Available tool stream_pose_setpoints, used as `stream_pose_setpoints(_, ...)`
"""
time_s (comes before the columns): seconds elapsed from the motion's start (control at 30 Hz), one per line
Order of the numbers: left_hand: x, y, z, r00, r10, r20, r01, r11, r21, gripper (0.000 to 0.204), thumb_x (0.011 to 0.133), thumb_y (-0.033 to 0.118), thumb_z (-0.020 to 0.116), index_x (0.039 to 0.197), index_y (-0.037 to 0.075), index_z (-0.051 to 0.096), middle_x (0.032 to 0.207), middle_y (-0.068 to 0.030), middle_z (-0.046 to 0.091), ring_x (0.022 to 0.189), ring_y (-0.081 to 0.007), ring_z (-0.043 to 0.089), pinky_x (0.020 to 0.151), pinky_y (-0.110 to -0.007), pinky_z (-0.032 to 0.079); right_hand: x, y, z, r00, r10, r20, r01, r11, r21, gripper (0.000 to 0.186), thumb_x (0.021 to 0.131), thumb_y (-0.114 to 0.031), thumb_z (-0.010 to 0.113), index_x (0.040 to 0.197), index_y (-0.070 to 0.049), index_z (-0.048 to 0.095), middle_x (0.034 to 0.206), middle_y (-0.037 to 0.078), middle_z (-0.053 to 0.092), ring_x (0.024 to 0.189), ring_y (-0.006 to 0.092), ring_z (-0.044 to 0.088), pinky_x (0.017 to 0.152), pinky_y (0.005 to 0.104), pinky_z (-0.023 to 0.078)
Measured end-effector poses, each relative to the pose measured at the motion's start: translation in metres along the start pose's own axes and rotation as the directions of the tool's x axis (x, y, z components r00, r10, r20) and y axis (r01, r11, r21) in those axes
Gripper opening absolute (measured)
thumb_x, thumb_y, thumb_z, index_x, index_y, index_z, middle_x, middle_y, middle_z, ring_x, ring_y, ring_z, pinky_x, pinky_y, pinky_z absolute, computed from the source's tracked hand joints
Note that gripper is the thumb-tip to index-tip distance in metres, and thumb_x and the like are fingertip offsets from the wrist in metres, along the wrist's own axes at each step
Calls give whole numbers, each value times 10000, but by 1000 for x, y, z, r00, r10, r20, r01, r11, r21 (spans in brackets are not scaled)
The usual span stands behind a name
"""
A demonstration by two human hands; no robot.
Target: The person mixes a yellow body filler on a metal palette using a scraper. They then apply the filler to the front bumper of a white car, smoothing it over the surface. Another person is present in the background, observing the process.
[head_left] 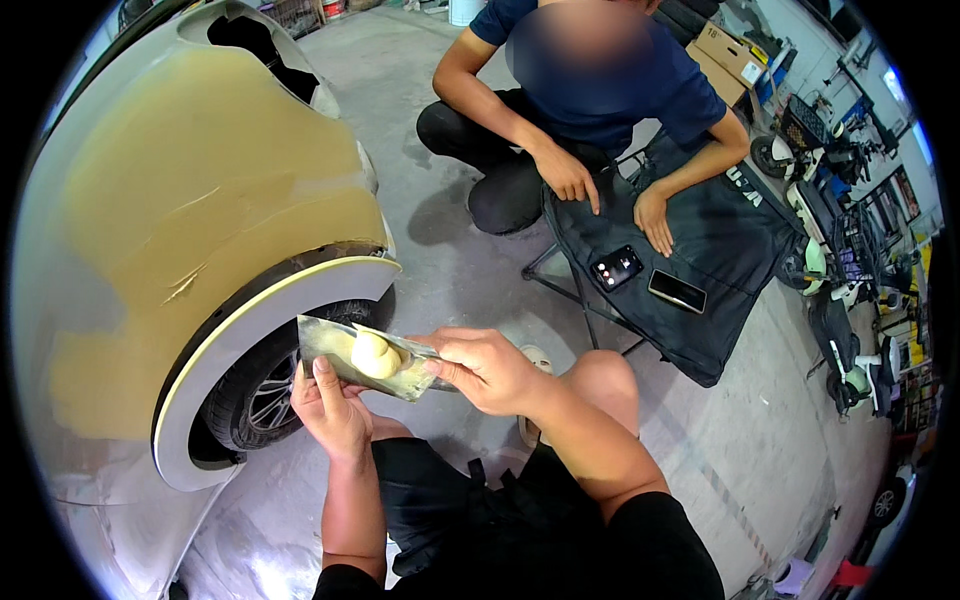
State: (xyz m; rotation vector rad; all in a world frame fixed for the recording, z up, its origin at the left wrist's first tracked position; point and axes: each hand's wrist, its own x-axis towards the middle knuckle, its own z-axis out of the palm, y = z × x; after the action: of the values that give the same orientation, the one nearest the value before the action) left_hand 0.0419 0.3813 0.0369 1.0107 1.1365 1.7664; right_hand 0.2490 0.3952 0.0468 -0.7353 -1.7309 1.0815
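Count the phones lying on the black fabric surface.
2. The left phone shows a lit screen; the right phone lies beside it, on the same black fabric surface. Neither is covered.

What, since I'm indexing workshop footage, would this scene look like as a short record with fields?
left hand: the left hand grips the plate by its left part
right hand: the right hand is curled at the plate's right end; exact hold unclear
on plate: pale yellow lump
left side: car panel with a large tan patch, above a wheel
opposite: co-worker, both hands at a black cloth surface
on cloth: two phones
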Motion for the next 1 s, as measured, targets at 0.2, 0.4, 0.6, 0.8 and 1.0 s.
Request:
stream_pose_setpoints(0.2,7,-3,-9,978,-181,99,199,955,-220,257,1030,219,471,1151,1,534,1053,-107,648,888,-188,663,717,-309,563,-11,10,-31,983,112,148,-88,983,-161,183,939,-135,564,1011,22,625,809,177,582,733,343,575,661,403,452)
stream_pose_setpoints(0.4,10,-35,-22,841,-472,264,537,674,-507,321,1026,221,451,1263,14,519,1194,-117,624,1090,-244,611,954,-411,493,-23,43,-58,941,326,-89,-333,940,-73,209,952,-179,588,1011,18,626,1000,127,576,806,234,564,707,330,463)
stream_pose_setpoints(0.6,-2,-64,-10,730,-590,344,673,533,-514,320,1034,231,438,1275,32,509,1202,-103,613,1102,-242,601,961,-419,488,-52,81,-69,909,341,-239,-388,903,-185,261,950,-213,604,1082,9,645,1380,169,455,1042,265,601,810,329,493)
stream_pose_setpoints(0.8,-7,-75,14,655,-601,458,751,455,-478,325,1026,259,465,1267,56,545,1210,-93,632,1103,-246,617,941,-428,512,-99,115,-82,780,529,-333,-608,767,-206,249,944,-225,610,1096,-36,666,1482,163,371,1082,284,597,865,357,490)
stream_pose_setpoints(1.0,-11,-54,45,648,-684,337,754,514,-409,287,1027,255,457,1201,43,542,1128,-110,654,1003,-224,655,763,-359,576,-94,56,-77,772,501,-390,-549,836,-13,216,968,-177,585,1106,-24,650,1180,95,564,946,150,583,790,294,484)
